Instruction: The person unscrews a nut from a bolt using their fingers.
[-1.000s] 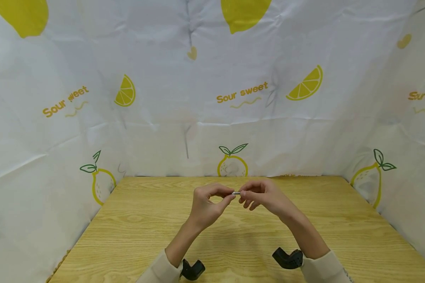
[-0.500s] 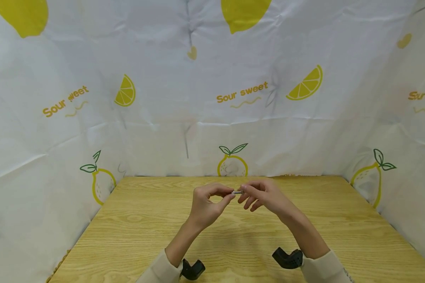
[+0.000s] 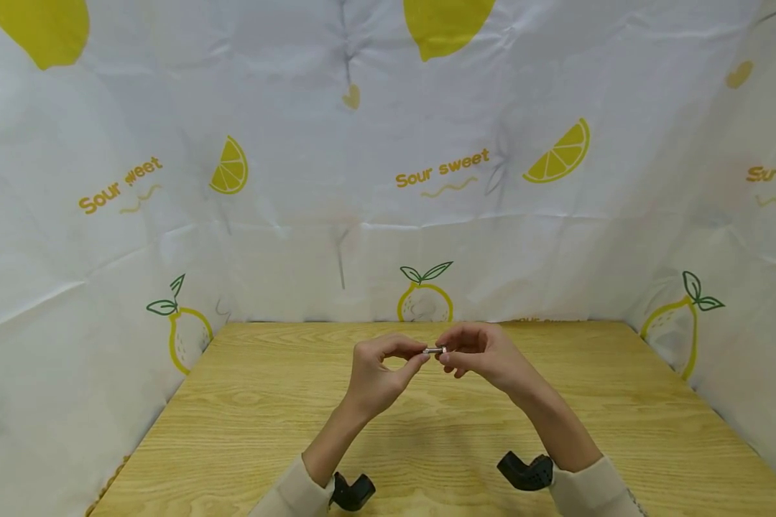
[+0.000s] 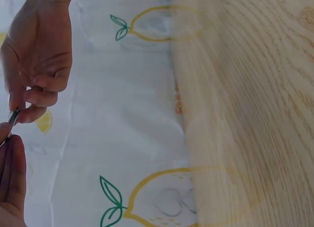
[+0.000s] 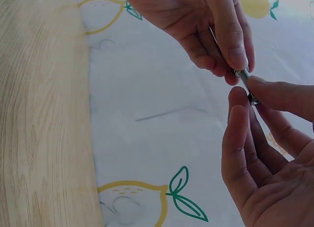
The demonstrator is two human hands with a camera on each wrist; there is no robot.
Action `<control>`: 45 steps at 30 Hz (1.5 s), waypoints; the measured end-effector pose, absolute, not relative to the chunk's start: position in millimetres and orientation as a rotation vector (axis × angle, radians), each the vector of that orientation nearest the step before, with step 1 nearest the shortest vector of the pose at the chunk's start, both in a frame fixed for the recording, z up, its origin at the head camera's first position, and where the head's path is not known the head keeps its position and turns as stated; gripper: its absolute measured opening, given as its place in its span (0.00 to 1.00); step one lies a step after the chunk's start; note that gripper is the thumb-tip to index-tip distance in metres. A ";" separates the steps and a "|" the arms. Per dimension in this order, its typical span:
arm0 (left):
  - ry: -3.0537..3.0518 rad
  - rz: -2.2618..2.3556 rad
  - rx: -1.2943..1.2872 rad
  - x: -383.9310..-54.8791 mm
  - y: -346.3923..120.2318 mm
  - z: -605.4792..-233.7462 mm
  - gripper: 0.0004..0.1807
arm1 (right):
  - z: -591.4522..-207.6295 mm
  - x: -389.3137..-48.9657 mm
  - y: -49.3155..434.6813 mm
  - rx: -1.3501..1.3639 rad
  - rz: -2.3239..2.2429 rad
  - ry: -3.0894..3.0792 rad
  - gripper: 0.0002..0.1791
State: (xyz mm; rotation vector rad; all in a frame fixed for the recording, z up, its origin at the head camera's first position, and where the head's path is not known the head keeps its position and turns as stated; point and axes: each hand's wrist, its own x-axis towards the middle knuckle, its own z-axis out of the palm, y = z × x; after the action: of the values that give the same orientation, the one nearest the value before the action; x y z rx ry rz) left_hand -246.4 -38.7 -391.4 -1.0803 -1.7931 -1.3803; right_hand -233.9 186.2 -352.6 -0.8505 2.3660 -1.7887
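Note:
A small silvery bolt (image 3: 435,350) lies level between the two hands, above the table. My left hand (image 3: 380,377) pinches its left end between thumb and fingertips. On the right end, my right hand (image 3: 488,359) has its thumb and forefinger at the wider shiny part. The right wrist view shows the threaded shaft of the bolt (image 5: 245,78), with a ring-like piece at the left fingertips and a broader end by the right thumb. In the left wrist view the bolt (image 4: 13,117) appears near the left edge, partly covered by fingers.
Below the hands spreads a wood-grain table (image 3: 265,424). White cloth (image 3: 297,179) printed with lemons surrounds it at the back and sides. Black wrist cameras (image 3: 352,493) are strapped at both cream sleeves (image 3: 591,492).
The left hand keeps its place on the bolt. The right fingers lift and shift over the right end, then come back round it, and more of that end shows now than a second ago.

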 end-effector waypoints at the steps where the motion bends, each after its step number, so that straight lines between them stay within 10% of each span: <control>1: -1.789 -1.382 -1.082 -246.4 -38.7 -391.2 0.05 | -353.0 -234.1 185.8 -0.861 -1.799 2.367 0.13; 45: -1.792 -1.441 -1.076 -247.2 -39.7 -392.7 0.05 | -353.9 -232.0 185.9 -0.829 -1.881 2.374 0.15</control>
State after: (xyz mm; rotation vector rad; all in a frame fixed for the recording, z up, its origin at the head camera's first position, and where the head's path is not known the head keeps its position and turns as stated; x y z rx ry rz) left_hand -247.2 -39.7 -392.7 -1.0755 -1.7917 -1.4411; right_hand -232.0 185.9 -353.9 -0.8289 2.3742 -1.8808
